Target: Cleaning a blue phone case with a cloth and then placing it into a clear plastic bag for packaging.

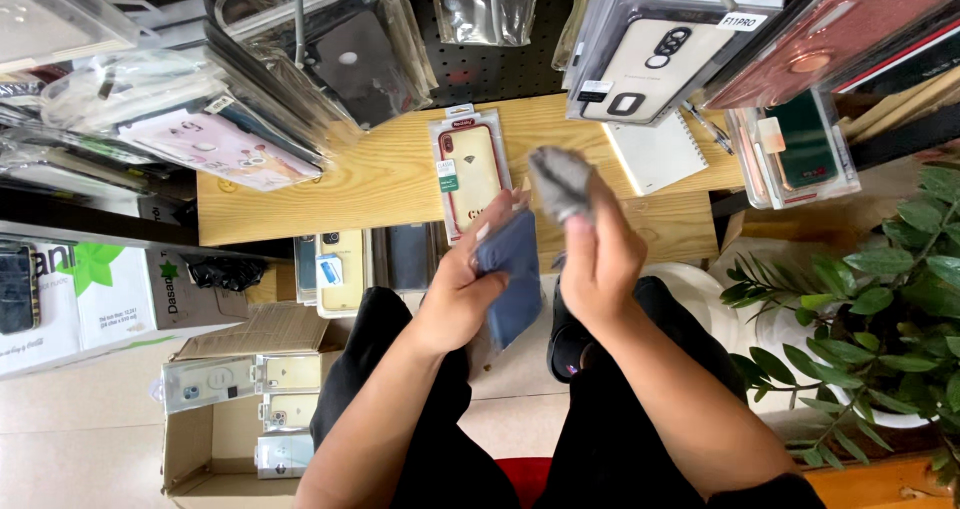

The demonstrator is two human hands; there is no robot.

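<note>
Head view: blue phone case in left hand's grip, grey cloth in right hand's.

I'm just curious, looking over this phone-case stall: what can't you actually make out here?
Head view only:
- Blue phone case: its face is partly covered by the left hand.
- Grey cloth: motion-blurred; its lower end is hidden in the right hand.
- Cardboard box of packaged cases: contents too small to tell.
- Potted plant: cut off by the right edge.
</note>
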